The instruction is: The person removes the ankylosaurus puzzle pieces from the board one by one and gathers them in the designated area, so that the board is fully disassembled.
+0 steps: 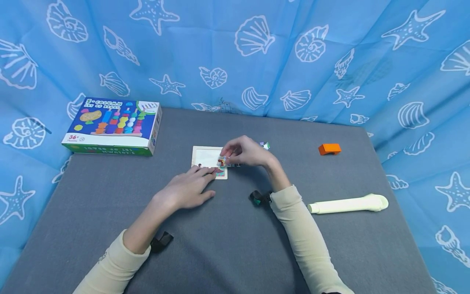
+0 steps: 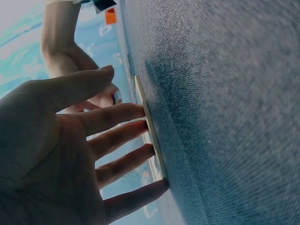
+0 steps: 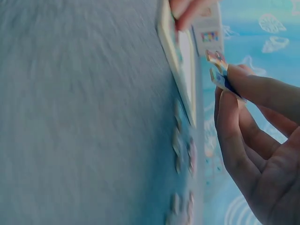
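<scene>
- Blue, green-edged cardboard box (image 1: 110, 126) at ten o'clock from the tray: lid reads "5-COLUMN SET OF BEADS" and "36+ Months".
- Shallow rectangular pale-rimmed puzzle tray (image 1: 208, 147), lying on grey woven cloth (image 1: 224, 249).
- Small, flat multicoloured jigsaw piece (image 1: 221, 162) — pinched by the right hand (image 1: 250, 152) at the tray's three-o'clock side.
- Left hand (image 1: 188, 189): fingers spread, tips touching the tray's six-o'clock edge.
- Orange arched block (image 1: 329, 149) at three o'clock.

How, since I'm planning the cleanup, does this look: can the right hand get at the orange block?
Probably yes: nothing covers the orange block, but the right hand pinches a puzzle piece it would likely have to release first.
</scene>
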Available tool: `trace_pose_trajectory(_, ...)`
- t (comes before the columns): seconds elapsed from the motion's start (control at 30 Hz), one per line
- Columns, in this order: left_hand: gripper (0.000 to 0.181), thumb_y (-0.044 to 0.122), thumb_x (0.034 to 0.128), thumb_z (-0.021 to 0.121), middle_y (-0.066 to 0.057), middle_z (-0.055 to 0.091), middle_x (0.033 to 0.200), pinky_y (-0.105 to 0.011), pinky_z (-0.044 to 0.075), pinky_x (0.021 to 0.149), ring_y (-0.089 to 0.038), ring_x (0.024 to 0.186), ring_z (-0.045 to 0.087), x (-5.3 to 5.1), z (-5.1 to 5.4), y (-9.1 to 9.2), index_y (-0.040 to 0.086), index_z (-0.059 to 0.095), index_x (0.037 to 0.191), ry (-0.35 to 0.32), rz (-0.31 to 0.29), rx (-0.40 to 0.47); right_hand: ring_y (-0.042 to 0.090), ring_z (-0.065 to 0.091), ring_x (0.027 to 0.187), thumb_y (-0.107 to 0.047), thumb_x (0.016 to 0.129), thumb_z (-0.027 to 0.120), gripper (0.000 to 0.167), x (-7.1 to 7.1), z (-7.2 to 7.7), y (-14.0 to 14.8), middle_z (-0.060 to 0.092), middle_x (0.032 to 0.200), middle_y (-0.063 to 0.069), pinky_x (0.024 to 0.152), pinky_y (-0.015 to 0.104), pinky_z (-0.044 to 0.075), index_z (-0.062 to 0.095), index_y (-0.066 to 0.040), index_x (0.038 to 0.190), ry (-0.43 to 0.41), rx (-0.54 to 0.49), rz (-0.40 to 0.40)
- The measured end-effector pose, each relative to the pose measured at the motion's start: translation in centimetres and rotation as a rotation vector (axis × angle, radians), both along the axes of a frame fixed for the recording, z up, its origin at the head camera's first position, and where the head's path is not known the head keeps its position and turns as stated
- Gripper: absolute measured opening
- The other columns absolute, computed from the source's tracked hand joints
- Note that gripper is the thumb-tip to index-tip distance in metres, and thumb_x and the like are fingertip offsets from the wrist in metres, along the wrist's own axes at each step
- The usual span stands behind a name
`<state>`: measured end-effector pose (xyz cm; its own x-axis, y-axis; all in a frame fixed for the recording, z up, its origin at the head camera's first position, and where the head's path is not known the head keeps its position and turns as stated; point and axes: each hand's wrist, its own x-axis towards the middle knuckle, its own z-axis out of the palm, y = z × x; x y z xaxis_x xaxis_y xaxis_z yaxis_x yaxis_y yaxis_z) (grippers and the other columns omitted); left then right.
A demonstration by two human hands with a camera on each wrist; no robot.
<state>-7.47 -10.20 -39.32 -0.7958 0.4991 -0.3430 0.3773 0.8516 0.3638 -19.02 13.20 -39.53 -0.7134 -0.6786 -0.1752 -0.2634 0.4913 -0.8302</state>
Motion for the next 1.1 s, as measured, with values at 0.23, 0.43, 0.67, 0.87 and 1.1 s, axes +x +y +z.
trace_pose_trajectory(0.23, 0.063, 0.044, 0.1101, 0.062, -0.010, 0.040, 0.176, -0.071, 0.043, 0.122, -0.041, 0.166, 0.032, 0.1, 0.1, 0.0, 0.014, 0.049, 0.165, -0.002, 0.004, 0.004, 0.015, 0.073, 0.083, -0.002, 0.098, 0.077, 0.020, 0.0, 0.9, 3.6, 0.080, 0.103, 0.015, 0.066, 0.030, 0.059, 0.078, 0.000, 0.119, -0.041, -0.004, -0.068)
trace_pose_trajectory(0.43, 0.063, 0.043, 0.1102, 0.062, -0.011, 0.040, 0.176, -0.071, 0.041, 0.123, -0.042, 0.166, 0.030, 0.2, 0.1, 0.0, 0.014, 0.048, 0.165, -0.003, 0.006, 0.005, 0.019, 0.072, 0.088, -0.002, 0.098, 0.077, 0.024, 0.1, 1.6, 7.0, 0.079, 0.111, 0.016, 0.077, 0.027, 0.060, 0.078, -0.001, 0.122, -0.025, 0.035, -0.134)
trace_pose_trajectory(0.67, 0.063, 0.043, 0.1100, 0.062, -0.011, 0.040, 0.175, -0.072, 0.042, 0.123, -0.043, 0.166, 0.030, 0.2, 0.0, 0.0, 0.014, 0.048, 0.165, 0.000, 0.006, 0.012, 0.022, 0.070, 0.095, -0.003, 0.098, 0.077, 0.025, 0.1, 1.7, 10.0, 0.077, 0.113, 0.019, 0.085, 0.022, 0.059, 0.076, -0.001, 0.123, 0.000, 0.071, -0.173)
trace_pose_trajectory(0.87, 0.064, 0.044, 0.1101, 0.062, -0.010, 0.040, 0.176, -0.072, 0.041, 0.124, -0.042, 0.166, 0.030, 0.2, 0.0, 0.1, 0.015, 0.048, 0.165, -0.006, 0.007, 0.007, 0.021, 0.067, 0.094, -0.002, 0.100, 0.075, 0.024, 0.0, 1.1, 11.3, 0.077, 0.111, 0.020, 0.077, 0.022, 0.053, 0.076, 0.000, 0.124, -0.027, 0.142, -0.224)
trace_pose_trajectory(1.1, 0.063, 0.043, 0.1100, 0.062, -0.011, 0.041, 0.175, -0.071, 0.042, 0.123, -0.042, 0.166, 0.031, 0.2, 0.1, 0.1, 0.014, 0.048, 0.165, 0.002, 0.003, 0.007, 0.022, 0.064, 0.092, -0.001, 0.100, 0.074, 0.022, -0.1, 0.3, 11.9, 0.076, 0.108, 0.021, 0.076, 0.022, 0.051, 0.078, 0.000, 0.122, -0.051, 0.181, -0.226)
